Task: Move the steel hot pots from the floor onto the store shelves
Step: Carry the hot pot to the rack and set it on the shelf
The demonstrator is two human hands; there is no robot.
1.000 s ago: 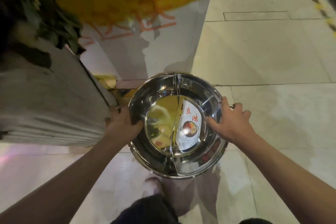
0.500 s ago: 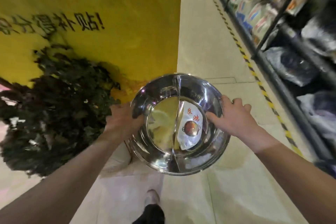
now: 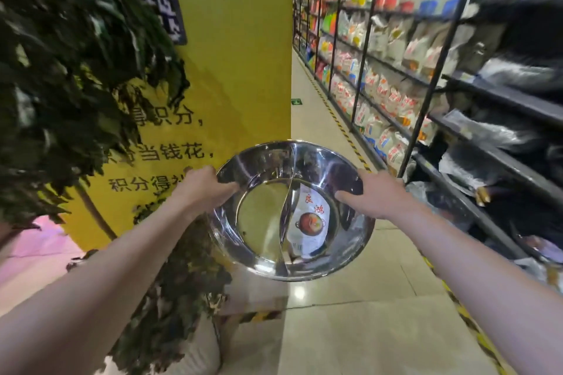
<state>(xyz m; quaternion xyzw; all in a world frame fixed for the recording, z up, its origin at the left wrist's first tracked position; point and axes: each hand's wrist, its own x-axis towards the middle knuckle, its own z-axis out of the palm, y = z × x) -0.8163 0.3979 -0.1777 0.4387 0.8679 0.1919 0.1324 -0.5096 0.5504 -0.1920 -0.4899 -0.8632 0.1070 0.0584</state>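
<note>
I carry a shiny steel hot pot [image 3: 262, 216] in front of me, above the floor. It is round, has a curved divider down its middle and a white paper label with a red pot picture in its right half. My left hand [image 3: 202, 187] grips the left rim, thumb inside the pot. My right hand [image 3: 376, 196] grips the right rim the same way. The black store shelves [image 3: 499, 100] stand to my right, apart from the pot.
A yellow pillar [image 3: 237, 70] with black writing rises just behind the pot. A dark leafy plant [image 3: 70, 76] fills the left side. The tiled aisle floor [image 3: 350, 329] runs ahead, edged by yellow-black tape [image 3: 338, 122]. Shelves hold bagged goods [image 3: 387, 91] and plastic-wrapped items [image 3: 493, 131].
The view has swung up from the floor to the aisle and shelves. The pot stays in both hands and has risen with me, now tilted a little toward me.
</note>
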